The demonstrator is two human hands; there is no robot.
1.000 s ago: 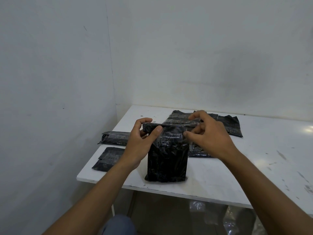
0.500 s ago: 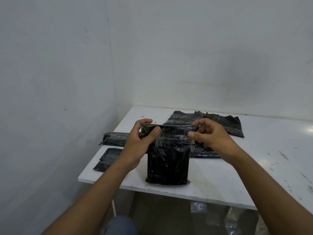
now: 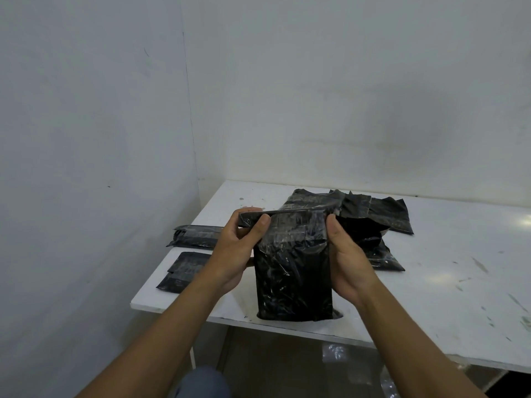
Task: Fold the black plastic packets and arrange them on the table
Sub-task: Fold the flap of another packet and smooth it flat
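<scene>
While the left hand [image 3: 235, 248] and right hand [image 3: 347, 265] pinch the folded top of the black plastic packet [image 3: 293, 282] standing mid-frame on the table [image 3: 431, 282], its slick fold may spring open.

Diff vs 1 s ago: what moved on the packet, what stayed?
The right-hand grip came off the top of the fold and dropped to the right side of the upright packet, palm turned toward the camera, thumb at the fold's right end. The left-hand grip still pinches the fold's left end. The upright packet, back pile and left-side folded packets stayed put.
</scene>
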